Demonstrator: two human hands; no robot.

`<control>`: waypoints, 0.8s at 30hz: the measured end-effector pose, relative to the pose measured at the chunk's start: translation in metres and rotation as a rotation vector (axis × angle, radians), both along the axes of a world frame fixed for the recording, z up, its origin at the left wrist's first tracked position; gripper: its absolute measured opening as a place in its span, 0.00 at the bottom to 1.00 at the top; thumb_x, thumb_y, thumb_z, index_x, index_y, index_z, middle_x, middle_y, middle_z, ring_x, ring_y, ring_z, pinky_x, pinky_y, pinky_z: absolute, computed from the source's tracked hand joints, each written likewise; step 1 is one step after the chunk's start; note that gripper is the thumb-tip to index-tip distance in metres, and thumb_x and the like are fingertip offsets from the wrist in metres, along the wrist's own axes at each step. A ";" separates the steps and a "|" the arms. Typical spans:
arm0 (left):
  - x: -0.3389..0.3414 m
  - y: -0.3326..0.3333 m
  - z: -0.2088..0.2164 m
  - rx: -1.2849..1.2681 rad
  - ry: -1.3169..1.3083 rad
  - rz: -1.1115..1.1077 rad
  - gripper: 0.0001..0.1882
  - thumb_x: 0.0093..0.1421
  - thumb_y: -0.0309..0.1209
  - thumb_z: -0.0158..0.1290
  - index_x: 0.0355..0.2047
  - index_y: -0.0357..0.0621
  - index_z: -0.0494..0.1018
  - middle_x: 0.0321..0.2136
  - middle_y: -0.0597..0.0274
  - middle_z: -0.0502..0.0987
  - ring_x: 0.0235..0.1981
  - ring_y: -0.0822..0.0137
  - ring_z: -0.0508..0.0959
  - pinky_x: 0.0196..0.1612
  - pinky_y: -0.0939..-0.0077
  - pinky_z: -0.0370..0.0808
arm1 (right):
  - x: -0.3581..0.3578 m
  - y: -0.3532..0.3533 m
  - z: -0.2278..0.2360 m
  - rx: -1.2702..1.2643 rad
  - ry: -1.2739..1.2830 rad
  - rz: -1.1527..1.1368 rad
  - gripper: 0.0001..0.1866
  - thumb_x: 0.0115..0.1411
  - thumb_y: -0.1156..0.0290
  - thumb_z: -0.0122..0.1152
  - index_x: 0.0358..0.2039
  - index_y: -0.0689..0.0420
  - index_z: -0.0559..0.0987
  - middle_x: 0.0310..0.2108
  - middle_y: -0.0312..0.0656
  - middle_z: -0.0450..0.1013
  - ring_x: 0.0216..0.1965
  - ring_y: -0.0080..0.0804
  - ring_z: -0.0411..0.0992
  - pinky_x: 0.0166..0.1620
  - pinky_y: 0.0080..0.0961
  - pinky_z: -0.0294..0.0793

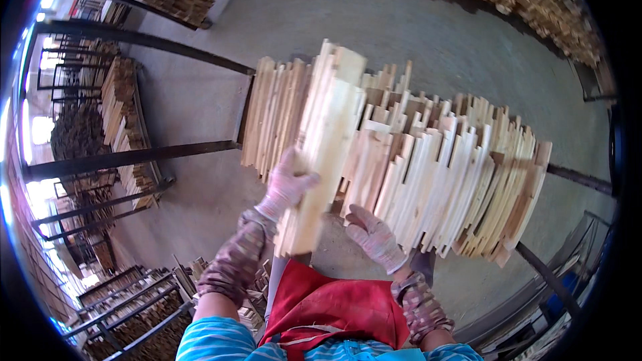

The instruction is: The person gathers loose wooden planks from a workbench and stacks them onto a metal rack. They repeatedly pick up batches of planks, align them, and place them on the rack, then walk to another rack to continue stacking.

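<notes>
Left hand (286,184) clamps our pale wooden plank bundle (324,147); right hand (374,235) spread beneath. We judge: keep ends flush against the racked slats (455,174).

No packages, labels, signs or screens are visible anywhere in this view; nothing here carries printed markings or a display of any kind.

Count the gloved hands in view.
2. The left hand grips the left edge of a pale wooden board held upright over the row of slats. The right hand is open just right of the board's lower end.
</notes>
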State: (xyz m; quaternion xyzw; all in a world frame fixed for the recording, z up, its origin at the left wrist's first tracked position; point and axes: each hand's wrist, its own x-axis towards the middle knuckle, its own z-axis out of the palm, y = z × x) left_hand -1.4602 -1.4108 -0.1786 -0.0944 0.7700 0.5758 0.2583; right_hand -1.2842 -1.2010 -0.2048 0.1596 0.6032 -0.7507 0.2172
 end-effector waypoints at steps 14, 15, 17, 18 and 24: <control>-0.269 -0.260 -0.166 -0.991 0.185 0.048 0.41 0.48 0.41 0.66 0.62 0.56 0.64 0.48 0.51 0.81 0.51 0.49 0.80 0.54 0.58 0.76 | 0.020 -0.160 -0.082 -0.197 -0.566 -0.009 0.34 0.67 0.68 0.62 0.67 0.69 0.60 0.61 0.61 0.67 0.62 0.43 0.68 0.61 0.33 0.71; -0.274 -0.269 -0.184 -0.901 0.219 0.045 0.40 0.48 0.40 0.66 0.62 0.57 0.64 0.48 0.50 0.80 0.52 0.49 0.79 0.55 0.59 0.75 | 0.016 -0.164 -0.081 -0.194 -0.586 -0.014 0.33 0.67 0.69 0.61 0.67 0.70 0.60 0.62 0.63 0.66 0.63 0.44 0.67 0.62 0.33 0.71; -0.282 -0.278 -0.216 -0.853 0.217 0.005 0.41 0.48 0.40 0.66 0.63 0.55 0.64 0.48 0.50 0.80 0.52 0.49 0.79 0.56 0.59 0.75 | 0.019 -0.171 -0.092 -0.160 -0.632 -0.025 0.33 0.67 0.69 0.61 0.66 0.70 0.61 0.61 0.62 0.68 0.62 0.43 0.68 0.62 0.33 0.71; -0.283 -0.280 -0.230 -0.829 0.211 -0.014 0.41 0.48 0.40 0.66 0.63 0.55 0.63 0.48 0.49 0.80 0.52 0.50 0.79 0.56 0.60 0.75 | 0.020 -0.172 -0.097 -0.142 -0.659 -0.027 0.32 0.67 0.69 0.62 0.66 0.70 0.61 0.60 0.61 0.68 0.62 0.42 0.69 0.62 0.33 0.71; -0.314 -0.333 -0.260 -0.645 0.013 -0.256 0.43 0.48 0.43 0.67 0.63 0.46 0.63 0.51 0.45 0.78 0.54 0.52 0.78 0.58 0.61 0.73 | 0.010 -0.181 -0.119 -0.103 -0.737 -0.017 0.30 0.67 0.68 0.62 0.65 0.67 0.65 0.56 0.57 0.73 0.58 0.39 0.72 0.60 0.31 0.73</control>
